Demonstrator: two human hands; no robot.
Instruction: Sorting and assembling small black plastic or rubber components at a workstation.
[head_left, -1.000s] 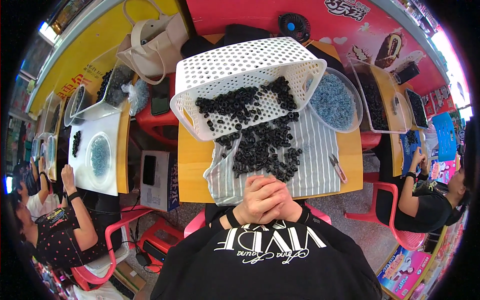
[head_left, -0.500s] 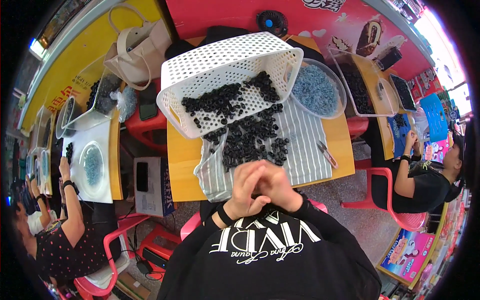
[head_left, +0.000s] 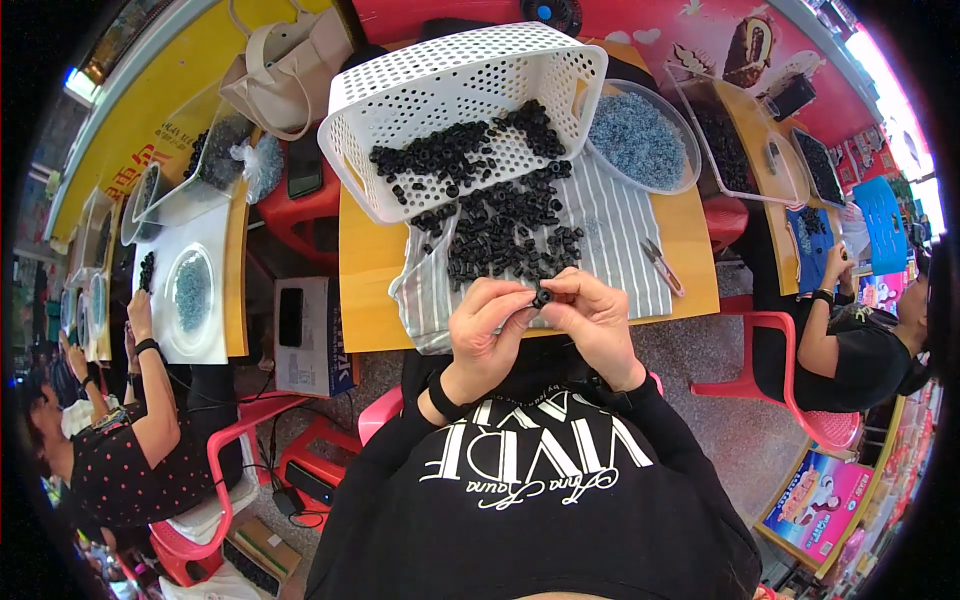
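At the near table edge, my left hand (head_left: 485,330) and my right hand (head_left: 600,325) meet with fingertips pinched on one small black ring-shaped part (head_left: 542,298). A round hole shows in its face. Just beyond my hands lies a heap of similar black parts (head_left: 505,235) on a grey-and-white striped cloth (head_left: 632,265). Behind the heap, a white perforated basket (head_left: 440,75) lies tipped on its side, its mouth facing me, with more black parts spilling out. To its right stands a clear round bowl (head_left: 690,175) of tiny bluish translucent pieces (head_left: 637,140).
Thread snips (head_left: 662,268) lie on the cloth at the right. Clear bins of black parts (head_left: 722,150) stand on the neighbouring table. Co-workers sit at the left (head_left: 130,440) and right (head_left: 870,345). A phone (head_left: 290,317) rests on a box to my left.
My hands were clasped together over my lap edge; now they have parted slightly and the black part shows between the fingertips. The view has tilted, shifting the table upward.
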